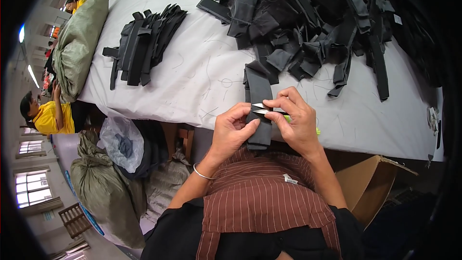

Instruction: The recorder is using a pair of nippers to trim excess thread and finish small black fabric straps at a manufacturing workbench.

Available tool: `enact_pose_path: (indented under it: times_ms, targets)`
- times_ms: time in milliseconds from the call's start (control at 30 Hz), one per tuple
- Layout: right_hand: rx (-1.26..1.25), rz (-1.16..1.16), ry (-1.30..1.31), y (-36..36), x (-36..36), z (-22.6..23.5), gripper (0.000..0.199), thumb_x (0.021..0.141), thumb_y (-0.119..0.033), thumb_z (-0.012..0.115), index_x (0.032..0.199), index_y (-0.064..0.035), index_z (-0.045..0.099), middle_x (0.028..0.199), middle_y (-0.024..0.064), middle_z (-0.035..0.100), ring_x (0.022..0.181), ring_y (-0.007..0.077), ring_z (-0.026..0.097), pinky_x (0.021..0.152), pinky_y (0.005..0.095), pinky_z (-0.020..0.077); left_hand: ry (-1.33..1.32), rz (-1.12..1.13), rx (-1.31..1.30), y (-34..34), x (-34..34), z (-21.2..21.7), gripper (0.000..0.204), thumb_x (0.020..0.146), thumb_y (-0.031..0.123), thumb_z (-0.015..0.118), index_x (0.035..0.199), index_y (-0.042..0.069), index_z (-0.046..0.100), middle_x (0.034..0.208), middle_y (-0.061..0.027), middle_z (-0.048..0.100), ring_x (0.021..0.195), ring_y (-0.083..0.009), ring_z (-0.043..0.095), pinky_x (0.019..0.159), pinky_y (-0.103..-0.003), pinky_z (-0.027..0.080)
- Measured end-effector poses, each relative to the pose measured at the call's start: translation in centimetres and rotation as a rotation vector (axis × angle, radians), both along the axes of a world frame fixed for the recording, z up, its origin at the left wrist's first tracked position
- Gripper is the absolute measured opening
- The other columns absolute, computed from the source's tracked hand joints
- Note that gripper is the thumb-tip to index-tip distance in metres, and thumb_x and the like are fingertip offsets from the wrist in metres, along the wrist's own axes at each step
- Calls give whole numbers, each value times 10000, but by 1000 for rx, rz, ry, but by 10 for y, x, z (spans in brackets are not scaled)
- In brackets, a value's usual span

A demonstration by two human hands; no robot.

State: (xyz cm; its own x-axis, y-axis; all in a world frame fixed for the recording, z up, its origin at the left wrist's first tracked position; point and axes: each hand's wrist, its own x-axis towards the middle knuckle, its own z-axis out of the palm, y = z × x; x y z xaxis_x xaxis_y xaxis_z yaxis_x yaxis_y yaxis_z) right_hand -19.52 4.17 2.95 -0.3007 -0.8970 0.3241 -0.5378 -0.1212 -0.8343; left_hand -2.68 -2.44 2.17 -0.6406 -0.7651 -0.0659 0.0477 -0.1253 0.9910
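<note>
The person's forearms are bare, with no sleeves showing near the wrists. A thin silver bangle (202, 173) circles the left wrist. Over the lap lies a brown apron (262, 197) with fine pale pinstripes and a small white label (290, 179) sewn near its top edge. Beneath it shows a black garment (178, 236).

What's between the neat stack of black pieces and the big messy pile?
Head view: only bare grey table cover with loose threads lies between the neat stack and the messy pile.
</note>
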Motion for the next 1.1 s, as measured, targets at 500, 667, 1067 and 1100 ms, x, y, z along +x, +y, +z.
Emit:
enact_pose_path:
  times_ms: [500,667,1067,1100]
  targets:
    - [-81,21,218,1,-10,1,148,688,-133,750,823,-115,692,826,-5,564,614,166,547,589,305,377,15,-90,121,-1,3,5,243,843,-55,591,1084,-83,609,1064,-32,554,910,-65,537,780,-191,454]
    - [-99,26,197,0,-10,-2,152,687,-133,751,828,-117,696,826,-3,568,608,165,543,593,306,379,7,-99,119,-1,3,5,250,844,-58,587,1092,-87,604,1064,-35,551,917,-69,538,781,-191,453]
    - [-91,21,63,0,-7,-8,133,705,-105,740,823,-89,679,829,21,579,654,158,545,616,301,389,-5,-116,91,1,3,7,229,829,-49,596,1055,-86,607,1064,-37,556,904,-66,535,759,-199,452]
    - [-92,20,64,0,-6,-8,133,705,-105,740,823,-89,679,829,21,579,654,158,545,616,301,389,-5,-102,47,2,3,8,225,816,-49,606,1039,-81,607,1040,-40,567,885,-58,538,735,-201,453]
